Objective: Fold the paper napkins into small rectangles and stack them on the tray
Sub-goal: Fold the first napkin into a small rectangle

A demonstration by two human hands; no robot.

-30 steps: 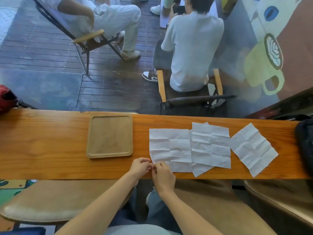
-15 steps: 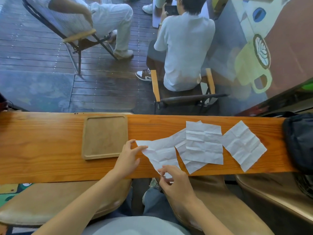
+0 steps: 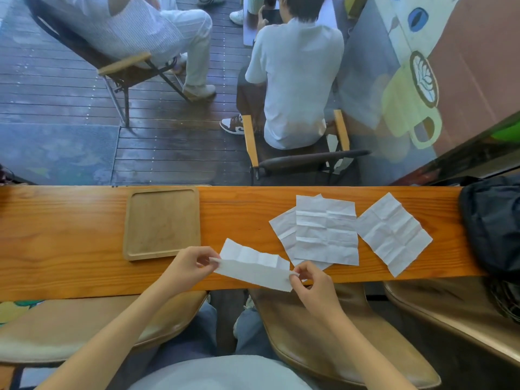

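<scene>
A white paper napkin (image 3: 254, 267), folded in half into a long strip, hangs just above the near edge of the wooden counter (image 3: 70, 249). My left hand (image 3: 189, 266) pinches its left end and my right hand (image 3: 313, 282) pinches its right end. A square wooden tray (image 3: 135, 249) lies flat on the counter to the left of the napkin, with nothing in it. Three unfolded creased napkins lie to the right: one (image 3: 326, 229) on top of another (image 3: 282, 230), and a third (image 3: 392, 233) turned diagonally further right.
A black bag (image 3: 492, 223) sits at the counter's right end. Tan seats (image 3: 323, 333) stand below the near edge. Behind the glass beyond the counter, two people sit on chairs on a dark deck.
I lifted the leftmost napkin off the counter, pulled it toward me and folded it in half; both hands now hold its ends. The view shifted slightly.
</scene>
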